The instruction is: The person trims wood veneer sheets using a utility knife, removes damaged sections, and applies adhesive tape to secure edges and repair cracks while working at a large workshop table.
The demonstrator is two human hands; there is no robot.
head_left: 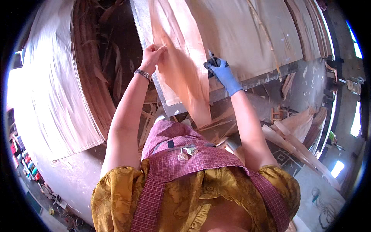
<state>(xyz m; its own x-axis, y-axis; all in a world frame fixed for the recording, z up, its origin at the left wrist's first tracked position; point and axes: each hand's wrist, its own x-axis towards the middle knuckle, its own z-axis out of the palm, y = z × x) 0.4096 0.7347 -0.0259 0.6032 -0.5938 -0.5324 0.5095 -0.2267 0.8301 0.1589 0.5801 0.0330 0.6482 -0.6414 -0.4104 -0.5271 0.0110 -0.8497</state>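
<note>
My left hand (151, 56), bare with a metal bracelet at the wrist, pinches the left edge of a thin, pale pink-brown wood veneer sheet (181, 65) that hangs over the front of a work table (247, 83). My right hand (221, 71) wears a blue glove and grips a small dark-handled blade (211, 58) held against the right edge of the same sheet. More veneer (239, 34) lies flat across the table top behind it.
A tall stack of veneer sheets (58, 85) curves down on the left, with dark scrap strips (112, 58) between it and the table. Offcuts and veneer scraps (293, 131) litter the floor on the right. Bright windows (355, 120) line the right wall.
</note>
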